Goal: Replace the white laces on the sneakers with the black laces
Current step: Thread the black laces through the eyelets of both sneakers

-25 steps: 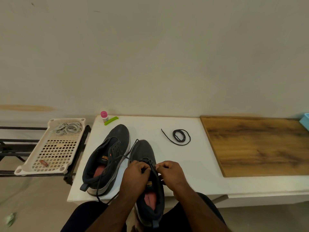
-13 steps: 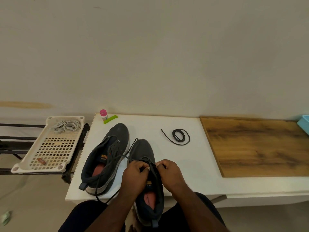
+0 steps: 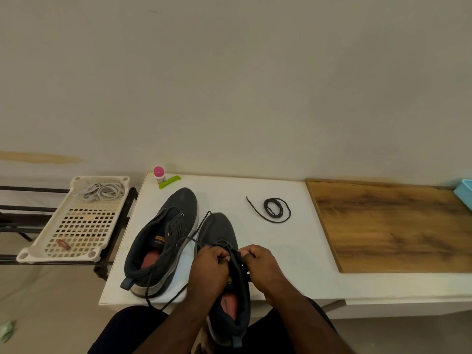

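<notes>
Two dark grey sneakers lie on the white table (image 3: pixel 293 256). The left sneaker (image 3: pixel 163 241) has no lace in its eyelets. The right sneaker (image 3: pixel 224 277) sticks out over the front edge toward me. My left hand (image 3: pixel 208 269) and my right hand (image 3: pixel 260 267) both pinch a black lace (image 3: pixel 178 241) at its eyelets; the lace trails left over the other shoe and off the table edge. A second black lace (image 3: pixel 274 209) lies coiled farther back. The white laces (image 3: pixel 102 191) sit in a cream tray (image 3: pixel 76 221) at the left.
A small pink-capped bottle (image 3: pixel 159 175) and a green clip (image 3: pixel 169 181) stand at the table's back left corner. A wooden board (image 3: pixel 393 226) covers the right side. A light blue box (image 3: pixel 464 192) shows at the far right edge. The wall runs close behind.
Both hands stay on the right sneaker's lace, with only small finger shifts. The view has tilted slightly.
</notes>
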